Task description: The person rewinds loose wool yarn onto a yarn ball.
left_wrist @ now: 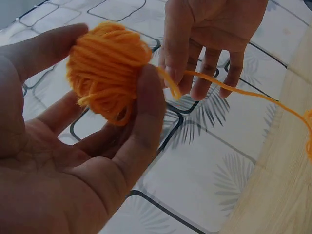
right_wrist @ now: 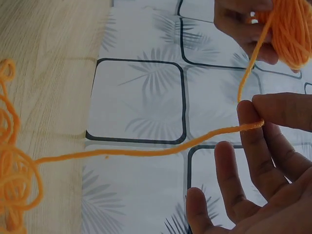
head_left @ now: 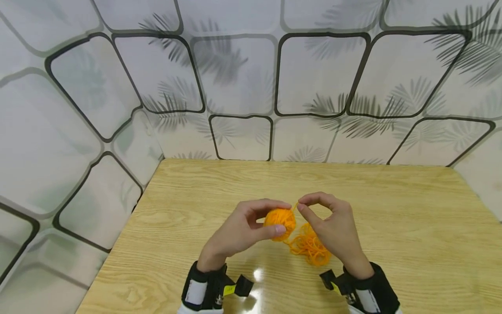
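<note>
The work in hand looks to be the winding of yarn, and I judge that it is at the moment of guiding the strand for one more turn. The left hand (head_left: 245,224) grips the orange yarn ball (head_left: 280,223) between its thumb and fingers, and the ball appears lifted above the wood-grain table (head_left: 188,196). The right hand (head_left: 334,224) pinches the orange strand (right_wrist: 146,153) between thumb and index finger, while its other fingers are spread apart from the yarn. From this pinch one part of the strand goes to the ball, and the other part runs to the loose yarn pile (head_left: 311,249), which lies on the table near the ball and partly below the right hand.

The next move calls, in my opinion, for a light pull to take out the slack, and then to carry the strand around the ball. Too strong a pull could tighten the tangled loops of the pile.

The far edge of the table meets the leaf-patterned wall covering (head_left: 239,76), well apart from the hands. The wood surface extends widely on both sides, so a circling hand should have enough room; only the pile lies close under its path
</note>
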A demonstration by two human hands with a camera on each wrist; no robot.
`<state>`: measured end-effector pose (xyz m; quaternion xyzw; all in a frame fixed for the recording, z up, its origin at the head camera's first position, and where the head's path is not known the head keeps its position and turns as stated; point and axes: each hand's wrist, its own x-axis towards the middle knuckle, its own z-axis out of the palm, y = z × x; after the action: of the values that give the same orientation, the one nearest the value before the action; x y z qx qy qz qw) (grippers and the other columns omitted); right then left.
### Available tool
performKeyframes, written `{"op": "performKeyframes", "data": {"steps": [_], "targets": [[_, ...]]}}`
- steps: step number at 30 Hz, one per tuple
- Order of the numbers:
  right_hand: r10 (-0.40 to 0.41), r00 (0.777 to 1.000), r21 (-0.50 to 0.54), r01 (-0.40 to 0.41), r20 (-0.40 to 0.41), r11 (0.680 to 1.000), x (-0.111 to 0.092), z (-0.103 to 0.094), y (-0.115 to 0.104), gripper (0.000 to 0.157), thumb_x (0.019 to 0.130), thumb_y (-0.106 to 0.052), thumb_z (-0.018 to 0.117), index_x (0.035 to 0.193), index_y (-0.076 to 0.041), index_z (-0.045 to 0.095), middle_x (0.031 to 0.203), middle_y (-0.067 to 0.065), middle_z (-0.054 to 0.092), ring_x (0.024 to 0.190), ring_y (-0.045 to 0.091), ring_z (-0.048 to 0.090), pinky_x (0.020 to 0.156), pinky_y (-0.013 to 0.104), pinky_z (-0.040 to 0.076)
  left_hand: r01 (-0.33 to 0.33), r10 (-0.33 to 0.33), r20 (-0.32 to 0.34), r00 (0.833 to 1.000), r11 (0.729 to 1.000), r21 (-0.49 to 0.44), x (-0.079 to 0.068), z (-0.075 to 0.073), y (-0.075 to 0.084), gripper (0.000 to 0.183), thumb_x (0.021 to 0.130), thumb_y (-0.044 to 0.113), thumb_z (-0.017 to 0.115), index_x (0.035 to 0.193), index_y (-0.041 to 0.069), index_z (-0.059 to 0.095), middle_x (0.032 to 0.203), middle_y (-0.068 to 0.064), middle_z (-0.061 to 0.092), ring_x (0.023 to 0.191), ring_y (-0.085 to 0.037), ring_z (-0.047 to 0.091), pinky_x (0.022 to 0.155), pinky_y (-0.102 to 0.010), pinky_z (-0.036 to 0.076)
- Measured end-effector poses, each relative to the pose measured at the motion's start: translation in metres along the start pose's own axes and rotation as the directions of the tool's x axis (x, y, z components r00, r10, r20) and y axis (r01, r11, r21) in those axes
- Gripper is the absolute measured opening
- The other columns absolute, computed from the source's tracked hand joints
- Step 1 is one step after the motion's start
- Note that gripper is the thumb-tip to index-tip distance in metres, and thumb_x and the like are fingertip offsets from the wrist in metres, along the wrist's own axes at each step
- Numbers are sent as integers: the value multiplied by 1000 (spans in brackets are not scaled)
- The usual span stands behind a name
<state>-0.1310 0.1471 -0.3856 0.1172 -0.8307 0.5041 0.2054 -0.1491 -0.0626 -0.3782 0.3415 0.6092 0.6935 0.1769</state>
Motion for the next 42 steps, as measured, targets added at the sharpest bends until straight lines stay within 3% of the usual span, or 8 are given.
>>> {"op": "performKeyframes", "data": {"steps": [4,7,12,17,21,28,38,42], "targets": [[8,999,21,-7,-35,1000,0,-2,1,8,83,-22,68,89,-18,67,86,-8,63,93,12,57,89,42,39,47,-58,111,992,994,98,0,3,-2,35,86,14,63,120,12,57,117,-6,56,92,-22,55,72,-40,51],[17,999,36,-16,-42,999,1,-2,-1,7,82,-23,68,89,-21,67,86,-7,63,94,12,57,90,42,38,73,-102,96,990,962,264,1,5,-3,33,85,25,65,117,19,58,114,2,57,90,-17,55,68,-35,51],[9,1000,34,-8,-29,999,-1,-2,-7,8,82,-23,68,91,-22,67,88,-9,63,95,11,55,91,41,37,181,-159,-87,983,879,440,2,7,-6,37,82,40,66,114,24,55,107,7,57,89,-17,53,65,-31,49],[-53,998,26,52,23,998,-4,3,-13,12,81,-19,69,93,-21,67,89,-11,62,92,12,54,86,41,38,270,-153,-277,949,846,459,3,6,-10,41,81,43,66,113,21,54,105,4,55,89,-21,51,65,-30,49],[-87,994,37,85,61,996,-6,8,-16,12,81,-18,69,92,-24,67,89,-14,61,90,11,54,83,39,41,304,-143,-419,897,886,349,6,6,-13,45,79,47,67,113,20,53,107,0,54,91,-22,52,68,-33,48],[-116,989,66,110,87,992,-9,15,-21,13,82,-18,68,93,-25,66,90,-14,61,90,11,54,82,35,42,219,-159,-560,813,975,41,13,7,-18,52,80,40,68,118,10,50,106,-13,52,89,-25,58,75,-34,50],[-79,982,122,58,169,991,-16,28,-26,11,83,-25,67,92,-30,64,91,-14,61,93,10,55,86,39,41,72,-201,-679,706,974,-214,17,7,-16,54,78,33,71,117,4,47,110,-19,50,95,-28,58,81,-37,48],[-38,981,131,13,188,991,-16,28,-23,9,83,-26,67,91,-29,64,91,-13,62,92,10,56,87,40,41,-39,-227,-656,719,930,-365,16,3,-12,53,82,33,68,119,1,48,115,-18,53,97,-26,57,86,-39,46]]}}
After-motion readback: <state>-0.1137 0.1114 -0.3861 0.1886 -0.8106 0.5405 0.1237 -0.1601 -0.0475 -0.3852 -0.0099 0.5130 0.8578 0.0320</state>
